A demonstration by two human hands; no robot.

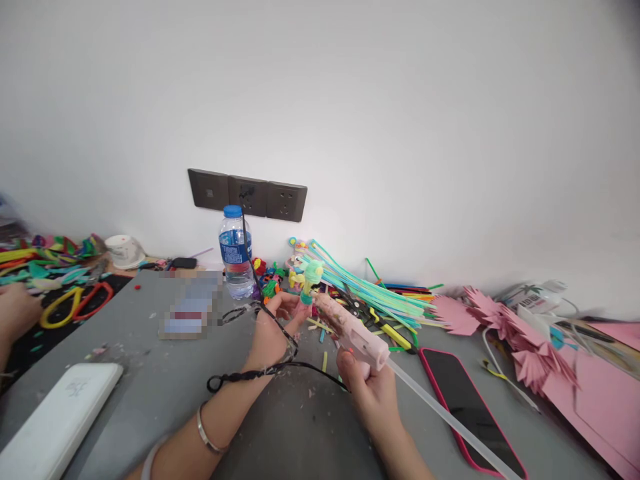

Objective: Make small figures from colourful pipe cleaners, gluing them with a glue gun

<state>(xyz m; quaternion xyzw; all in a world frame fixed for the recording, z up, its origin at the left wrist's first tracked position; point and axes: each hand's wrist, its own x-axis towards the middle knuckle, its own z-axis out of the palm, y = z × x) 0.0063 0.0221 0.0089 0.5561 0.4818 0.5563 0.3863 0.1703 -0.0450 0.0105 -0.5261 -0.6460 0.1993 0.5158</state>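
My right hand [367,387] is closed around the handle of a pale pink glue gun [355,330]. From the gun's rear end a long translucent glue stick [440,410] runs down to the right. Its nozzle points at a small pipe-cleaner figure [311,273] with a mint-green top and a yellow and green lower part. My left hand [277,327] grips this figure low down between its fingers. Whether the nozzle touches the figure I cannot tell. The gun's black cord [280,367] passes over my left wrist.
Behind my hands stand a water bottle [236,257] and a bundle of pastel pipe cleaners [370,287]. Black and yellow pliers [385,327] lie beside it. A phone [470,407] and pink folded paper [545,360] are on the right; a white power bank [60,420], scissors [75,307] and another person's hand [20,310] on the left.
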